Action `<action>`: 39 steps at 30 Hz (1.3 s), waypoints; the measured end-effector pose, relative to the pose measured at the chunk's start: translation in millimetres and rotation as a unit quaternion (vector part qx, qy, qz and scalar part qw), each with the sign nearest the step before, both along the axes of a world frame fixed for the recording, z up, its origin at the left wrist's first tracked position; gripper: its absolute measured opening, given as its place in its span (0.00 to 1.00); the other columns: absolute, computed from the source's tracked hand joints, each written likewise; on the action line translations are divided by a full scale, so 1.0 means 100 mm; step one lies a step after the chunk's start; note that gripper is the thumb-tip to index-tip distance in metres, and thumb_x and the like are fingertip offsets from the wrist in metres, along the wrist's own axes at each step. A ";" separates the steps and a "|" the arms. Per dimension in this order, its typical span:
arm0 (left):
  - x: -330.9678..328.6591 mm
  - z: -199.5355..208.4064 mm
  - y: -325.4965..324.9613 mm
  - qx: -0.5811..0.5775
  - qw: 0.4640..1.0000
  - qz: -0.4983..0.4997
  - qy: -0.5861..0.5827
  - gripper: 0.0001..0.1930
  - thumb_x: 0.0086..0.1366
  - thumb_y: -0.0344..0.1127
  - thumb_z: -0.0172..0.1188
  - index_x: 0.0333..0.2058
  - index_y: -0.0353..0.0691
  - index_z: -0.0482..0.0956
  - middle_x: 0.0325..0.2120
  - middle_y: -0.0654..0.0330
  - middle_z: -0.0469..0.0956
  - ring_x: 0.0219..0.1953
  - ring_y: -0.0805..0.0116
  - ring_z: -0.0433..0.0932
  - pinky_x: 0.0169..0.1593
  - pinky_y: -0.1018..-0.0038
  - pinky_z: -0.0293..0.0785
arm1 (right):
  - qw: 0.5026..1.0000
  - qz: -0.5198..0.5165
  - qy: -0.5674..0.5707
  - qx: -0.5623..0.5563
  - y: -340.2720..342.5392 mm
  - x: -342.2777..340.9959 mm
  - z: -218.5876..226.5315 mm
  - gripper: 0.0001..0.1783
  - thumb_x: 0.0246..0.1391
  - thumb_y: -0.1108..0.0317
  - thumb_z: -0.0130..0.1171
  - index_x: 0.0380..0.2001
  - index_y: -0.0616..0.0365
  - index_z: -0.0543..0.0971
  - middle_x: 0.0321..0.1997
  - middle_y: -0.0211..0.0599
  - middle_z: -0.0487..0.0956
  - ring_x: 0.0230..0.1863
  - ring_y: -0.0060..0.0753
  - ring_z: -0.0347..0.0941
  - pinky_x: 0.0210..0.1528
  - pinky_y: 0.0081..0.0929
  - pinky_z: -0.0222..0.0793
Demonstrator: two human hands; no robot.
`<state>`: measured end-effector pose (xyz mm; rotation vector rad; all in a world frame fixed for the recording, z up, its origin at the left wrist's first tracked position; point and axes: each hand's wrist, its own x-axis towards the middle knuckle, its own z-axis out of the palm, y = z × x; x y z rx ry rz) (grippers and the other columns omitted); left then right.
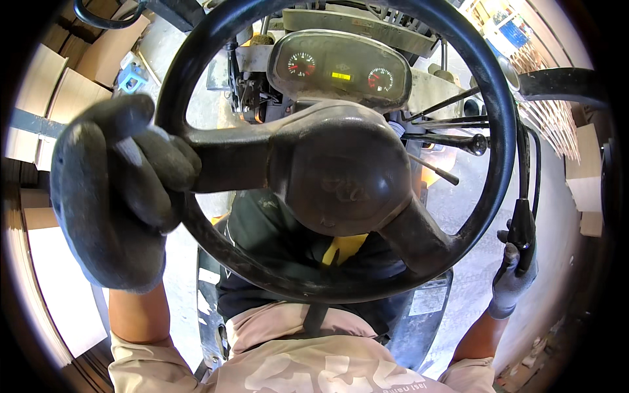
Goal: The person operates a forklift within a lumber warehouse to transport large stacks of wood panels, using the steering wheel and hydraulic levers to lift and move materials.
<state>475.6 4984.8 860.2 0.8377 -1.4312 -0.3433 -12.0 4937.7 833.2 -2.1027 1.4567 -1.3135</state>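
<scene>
A large black steering wheel (pixel 341 164) fills the middle of the view. At its left rim, by the left spoke, my left hand (pixel 118 190) in a dark, worn work glove is closed, its fingers curled. The fingers overlap the rim, but what lies inside them is hidden. Low on the right, beyond the wheel, my right hand (pixel 514 278) in a grey glove is wrapped round the black grip of a long lever (pixel 522 226). Behind the wheel sits a dashboard (pixel 341 72) with two round gauges and a small lit yellow display.
Several black control levers (pixel 452 141) stick out right of the steering column. Stacked pale boards (pixel 46 92) line the left side, near a small blue object (pixel 132 77) on the floor. A bundle of thin wooden strips (pixel 544 98) stands at the upper right, behind a black bar (pixel 563 85).
</scene>
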 end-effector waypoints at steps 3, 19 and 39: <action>-0.14 -0.01 0.20 0.080 0.996 0.030 0.011 0.21 0.79 0.42 0.35 0.44 0.31 0.73 0.14 0.64 0.62 0.15 0.72 0.62 0.26 0.71 0.67 | 1.000 -0.015 0.022 0.006 0.01 0.01 0.05 0.33 0.62 0.61 0.61 0.65 0.70 0.68 0.56 0.50 0.78 0.41 0.36 0.82 0.44 0.32 0.79; -1.88 0.37 -0.09 0.104 0.934 -0.245 -0.240 0.09 0.58 0.29 0.54 0.26 0.33 0.81 0.18 0.55 0.79 0.20 0.54 0.80 0.32 0.65 0.79 | 0.962 0.005 0.259 -0.092 -0.05 0.16 0.57 0.35 0.46 0.43 0.69 0.48 0.63 0.80 0.44 0.42 0.83 0.46 0.46 0.79 0.57 0.47 0.70; -2.01 0.92 -0.57 0.077 0.940 -0.179 -0.280 0.10 0.64 0.25 0.55 0.43 0.28 0.80 0.24 0.55 0.82 0.22 0.66 0.81 0.29 0.73 0.76 | 0.984 -0.071 0.150 -0.071 -0.05 0.24 0.68 0.36 0.45 0.46 0.72 0.52 0.60 0.79 0.35 0.39 0.83 0.36 0.47 0.80 0.53 0.42 0.74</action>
